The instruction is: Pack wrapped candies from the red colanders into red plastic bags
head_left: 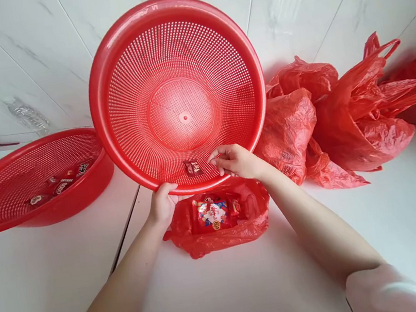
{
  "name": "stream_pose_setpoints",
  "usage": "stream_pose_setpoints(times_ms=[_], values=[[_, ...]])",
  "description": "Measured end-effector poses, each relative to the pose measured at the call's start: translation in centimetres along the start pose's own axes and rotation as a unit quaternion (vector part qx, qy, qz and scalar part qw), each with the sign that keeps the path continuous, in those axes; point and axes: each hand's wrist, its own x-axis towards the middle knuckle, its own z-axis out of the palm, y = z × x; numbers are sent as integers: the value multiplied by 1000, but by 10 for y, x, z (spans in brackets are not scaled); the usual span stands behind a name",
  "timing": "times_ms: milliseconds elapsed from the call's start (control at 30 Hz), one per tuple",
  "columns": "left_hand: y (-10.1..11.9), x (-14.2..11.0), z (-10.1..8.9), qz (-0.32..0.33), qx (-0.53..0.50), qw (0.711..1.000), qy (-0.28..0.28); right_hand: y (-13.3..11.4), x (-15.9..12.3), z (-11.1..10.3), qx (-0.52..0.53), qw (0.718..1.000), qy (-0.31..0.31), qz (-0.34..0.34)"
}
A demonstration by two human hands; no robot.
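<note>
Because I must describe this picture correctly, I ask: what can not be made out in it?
All in the head view:
Left hand: fingers partly hidden behind the tilted basket.
Dark packet: print too small to read.
Right-side bags: contents hidden by red plastic.
Left basket: cut off by the left edge.

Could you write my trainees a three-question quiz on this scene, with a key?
1. Which hand grips the lower-left rim of the middle basket?
2. True or false: the right hand is holding the dark packet.
3. In the picture, where is the row of bags from the middle basket? A) left B) right C) above

Key: 1. The left hand. 2. False: the packet lies in the basket, apart from the fingers. 3. B.
</note>
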Motion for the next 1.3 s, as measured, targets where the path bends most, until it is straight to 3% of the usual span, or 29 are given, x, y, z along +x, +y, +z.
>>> stream_pose_setpoints(times_ms=[100,200,267,367,500,600,700,867,1067,1233,1300], values=[[0,0,1,2,-9,1000,-5,-8,-4,3,-72,996,23,-45],[0,-3,5,10,-5,1000,-15,-11,-7,9,-199,967,55,-153],[-1,-6,7,5,-1,1000,-31,-9,-8,13,-268,942,17,-200],[-5,-8,9,-2,3,999,-48,-3,-7,21,-305,931,-40,-195],[-9,-7,5,-16,17,999,-47,2,-3,23,-238,957,-36,-163],[-7,-4,3,-21,18,999,-45,-2,-3,14,-40,994,-55,-90],[-3,-3,2,-23,14,999,-24,-11,-8,1,115,983,-141,-22],[2,0,4,-28,-33,999,-12,-23,-15,-8,122,973,-195,10],[6,3,1,-11,-72,997,4,-34,-22,1,27,971,-232,-50],[11,6,-2,-7,-87,995,36,-43,-30,1,-119,981,-119,-96],[13,7,-4,-6,-88,995,39,-42,-32,0,-201,972,-64,-104]])
